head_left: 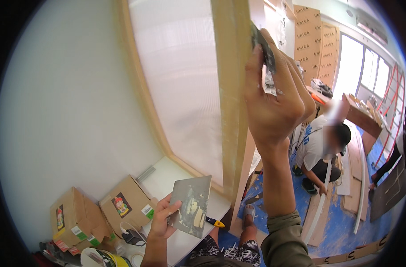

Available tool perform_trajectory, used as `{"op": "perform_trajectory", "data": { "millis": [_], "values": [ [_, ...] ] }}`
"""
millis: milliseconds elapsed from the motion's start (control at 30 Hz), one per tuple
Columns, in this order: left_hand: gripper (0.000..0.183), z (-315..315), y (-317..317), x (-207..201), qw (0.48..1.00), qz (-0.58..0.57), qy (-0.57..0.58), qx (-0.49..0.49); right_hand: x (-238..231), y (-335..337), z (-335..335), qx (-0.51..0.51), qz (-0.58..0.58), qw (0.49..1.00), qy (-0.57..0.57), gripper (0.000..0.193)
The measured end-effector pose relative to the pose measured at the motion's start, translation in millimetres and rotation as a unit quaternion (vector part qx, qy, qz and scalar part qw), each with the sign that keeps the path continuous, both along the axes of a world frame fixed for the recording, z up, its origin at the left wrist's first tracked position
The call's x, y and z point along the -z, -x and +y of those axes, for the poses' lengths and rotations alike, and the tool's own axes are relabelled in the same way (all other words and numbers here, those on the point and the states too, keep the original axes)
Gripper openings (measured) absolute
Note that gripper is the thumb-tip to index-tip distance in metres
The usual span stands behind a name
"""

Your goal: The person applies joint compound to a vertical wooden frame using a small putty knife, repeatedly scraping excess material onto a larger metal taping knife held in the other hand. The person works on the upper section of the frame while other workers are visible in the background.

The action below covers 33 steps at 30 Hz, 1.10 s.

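My left hand [161, 219] grips a flat grey metal plate [180, 189] by its left edge, thumb on top. Cream-coloured putty is smeared over the plate's face. Raised high, my right hand [280, 100] pinches a dark, putty-stained scraper blade [268, 55] at the edge of a pale wooden post [234, 89]. The post hides where the blade's far edge meets the wood. Left of the post, a translucent ribbed panel [176, 80] sits in a wooden frame.
A white tabletop [166, 171] bears a yellow-and-black tool [216, 222]. Cardboard boxes [118, 187] and a bucket [94, 258] stand at the lower left. On the right, a co-worker [321, 142] crouches over long boards [318, 218] on blue floor covering; a red ladder [392, 107] stands behind.
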<state>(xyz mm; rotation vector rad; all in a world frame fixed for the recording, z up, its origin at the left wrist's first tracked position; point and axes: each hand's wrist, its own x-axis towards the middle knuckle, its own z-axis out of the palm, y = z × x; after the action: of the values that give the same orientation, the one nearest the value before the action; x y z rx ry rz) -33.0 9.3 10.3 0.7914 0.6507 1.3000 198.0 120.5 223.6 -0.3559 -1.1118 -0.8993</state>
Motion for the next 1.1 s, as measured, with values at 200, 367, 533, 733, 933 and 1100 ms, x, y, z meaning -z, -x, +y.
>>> {"op": "perform_trajectory", "data": {
  "millis": [200,367,533,733,933,1100],
  "values": [
    [0.04,3,4,2,1.0,-0.007,-0.005,0.026,6,20,-4,0.127,-0.012,0.991,0.04,0.032],
    [0.04,3,4,2,1.0,-0.011,0.0,0.025,18,24,-25,0.022,-0.029,0.998,0.044,0.03],
    [0.039,1,2,0,1.0,-0.01,0.003,0.014,4,-19,-16,-0.249,0.103,0.956,0.117,0.012],
    [0.037,-2,-1,-1,1.0,-0.004,0.009,0.004,3,-26,12,-0.206,0.061,0.971,0.103,0.013],
    [0.038,-4,-4,-3,1.0,0.012,0.005,-0.006,24,-14,-7,-0.262,0.062,0.961,0.069,0.016],
    [0.038,-7,-7,-7,1.0,0.026,0.003,-0.014,32,-36,-16,-0.494,0.147,0.845,0.145,0.019]
  ]
}}
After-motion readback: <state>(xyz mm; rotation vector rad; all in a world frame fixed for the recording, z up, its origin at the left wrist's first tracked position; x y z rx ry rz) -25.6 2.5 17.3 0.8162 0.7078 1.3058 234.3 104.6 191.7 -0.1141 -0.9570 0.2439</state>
